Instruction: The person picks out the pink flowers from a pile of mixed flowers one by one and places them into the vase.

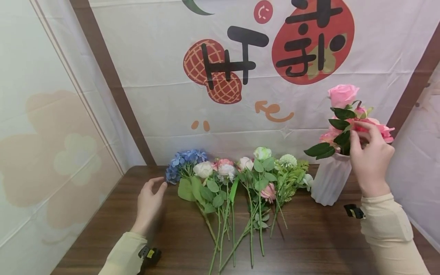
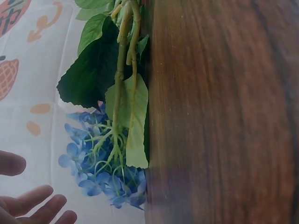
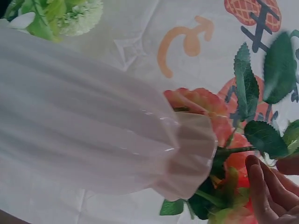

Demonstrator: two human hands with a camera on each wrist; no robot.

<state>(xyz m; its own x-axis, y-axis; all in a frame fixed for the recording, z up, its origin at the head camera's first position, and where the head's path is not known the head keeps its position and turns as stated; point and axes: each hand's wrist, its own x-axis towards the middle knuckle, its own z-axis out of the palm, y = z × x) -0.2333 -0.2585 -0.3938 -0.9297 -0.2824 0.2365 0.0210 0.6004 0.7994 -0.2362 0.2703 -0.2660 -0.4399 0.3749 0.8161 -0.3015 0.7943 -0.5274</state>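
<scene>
My right hand (image 1: 372, 164) is above the mouth of a white fluted vase (image 1: 330, 185), thumb and fingers pinching the leafy stem of a pink rose (image 1: 343, 95). That rose rises higher than the coral-pink flowers (image 1: 376, 128) around it in the vase. In the right wrist view, the fingertips (image 3: 254, 163) are at the green stem just outside the ruffled vase rim (image 3: 205, 154). Over the left of the table, my left hand (image 1: 149, 202) holds nothing, its fingers spread loosely. Its fingertips come close to the blue hydrangea (image 1: 187, 160), whose thick branching stem (image 2: 119, 74) shows in the left wrist view.
Several artificial flowers lie in a row across the brown wooden table (image 1: 185, 244), stems toward the front. Among them are a white peony (image 1: 203, 169), a pale green ball flower (image 1: 288, 160) and a pink bloom (image 1: 269, 193). A printed cloth (image 1: 154, 103) hangs behind the table.
</scene>
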